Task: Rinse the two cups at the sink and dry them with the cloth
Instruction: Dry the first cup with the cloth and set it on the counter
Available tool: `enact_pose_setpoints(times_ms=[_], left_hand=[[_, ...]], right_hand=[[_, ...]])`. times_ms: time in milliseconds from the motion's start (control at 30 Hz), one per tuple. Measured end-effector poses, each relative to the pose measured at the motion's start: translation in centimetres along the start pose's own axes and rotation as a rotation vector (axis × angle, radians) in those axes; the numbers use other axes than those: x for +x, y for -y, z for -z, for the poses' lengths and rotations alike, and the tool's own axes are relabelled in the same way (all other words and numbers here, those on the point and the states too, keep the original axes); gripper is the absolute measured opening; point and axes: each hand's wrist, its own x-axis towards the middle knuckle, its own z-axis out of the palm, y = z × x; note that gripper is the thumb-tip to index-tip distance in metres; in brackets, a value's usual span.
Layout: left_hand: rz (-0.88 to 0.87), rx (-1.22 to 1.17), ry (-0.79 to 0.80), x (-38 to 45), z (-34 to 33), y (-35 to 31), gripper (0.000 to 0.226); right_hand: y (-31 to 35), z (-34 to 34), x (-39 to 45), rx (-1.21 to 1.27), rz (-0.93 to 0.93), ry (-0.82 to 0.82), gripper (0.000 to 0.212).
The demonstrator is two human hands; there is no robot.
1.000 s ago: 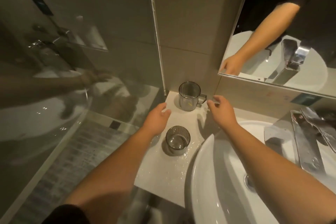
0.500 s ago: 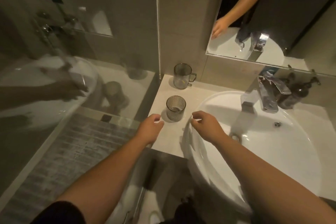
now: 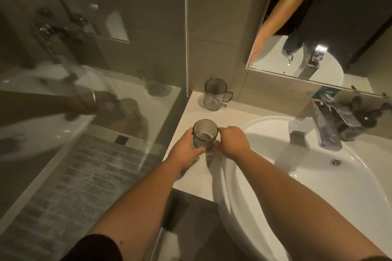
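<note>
A ribbed dark glass cup stands upright near the left rim of the sink, with both my hands around it. My left hand wraps its left side and base. My right hand touches its right side with the fingertips. A second cup, clear with a handle, stands upright in the back corner of the counter, apart from my hands. No cloth is in view.
The white round sink fills the right side, with a chrome tap at its back and a drain hole. A glass shower screen borders the counter on the left. A mirror hangs above. The counter is wet.
Both hands moved forward from the counter's edge and closed around the ribbed cup. The camera tilted so that more of the sink shows.
</note>
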Motion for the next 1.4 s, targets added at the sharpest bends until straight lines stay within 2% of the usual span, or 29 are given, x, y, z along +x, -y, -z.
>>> enact_pose_setpoints(times_ms=[133,267,333,433,533,633,733,833,933,1000,1067,1167,1300,1400], left_hand=[[-0.014,-0.151,-0.092,-0.8,-0.1,-0.5,0.063],[-0.127,-0.209,-0.138,-3.8,1.7,-2.8,0.068],[-0.213,-0.232,-0.126,-6.3,2.5,-4.9,0.069],[-0.288,-0.231,-0.024,-9.6,2.4,-7.6,0.077],[-0.355,-0.177,0.066,-12.0,1.1,-9.7,0.087],[-0.385,-0.132,0.146,-13.9,-1.2,-10.4,0.081],[-0.381,-0.118,0.217,-15.3,-3.6,-10.1,0.079],[-0.375,-0.101,0.228,-16.1,-5.5,-10.3,0.085],[-0.396,-0.095,0.233,-16.9,-7.0,-11.0,0.094],[-0.403,-0.092,0.23,-17.3,-7.9,-11.4,0.091],[-0.409,-0.088,0.216,-17.6,-8.8,-11.6,0.091],[-0.406,-0.078,0.188,-18.2,-10.1,-12.0,0.092],[-0.39,-0.042,0.149,-19.1,-11.4,-12.3,0.092],[-0.376,-0.015,0.114,-19.8,-11.7,-12.1,0.092]], right_hand=[[-0.3,0.9,-0.9,0.302,0.0,0.011,0.034],[-1.0,4.9,-4.8,0.68,0.016,-0.065,0.038],[-1.7,6.9,-7.6,0.736,0.047,-0.098,0.035],[-2.6,8.9,-12.4,0.783,0.053,-0.151,0.032],[-4.0,9.5,-16.8,0.764,0.05,-0.164,0.033],[-5.6,8.7,-21.1,0.77,0.008,-0.102,0.037],[-7.9,6.9,-25.5,0.704,-0.13,-0.089,0.039],[-10.4,5.1,-30.4,0.428,-0.239,-0.043,0.045],[-11.3,2.8,-34.3,0.135,-0.104,0.105,0.055],[-11.6,1.2,-35.8,0.055,0.012,0.078,0.07],[-11.7,-0.4,-36.7,-0.022,0.045,0.098,0.089],[-11.2,-3.7,-37.2,-0.158,0.073,0.14,0.099],[-12.6,-5.7,-36.0,-0.092,0.057,0.069,0.09],[-13.4,-3.9,-35.0,0.107,0.075,0.055,0.061]])
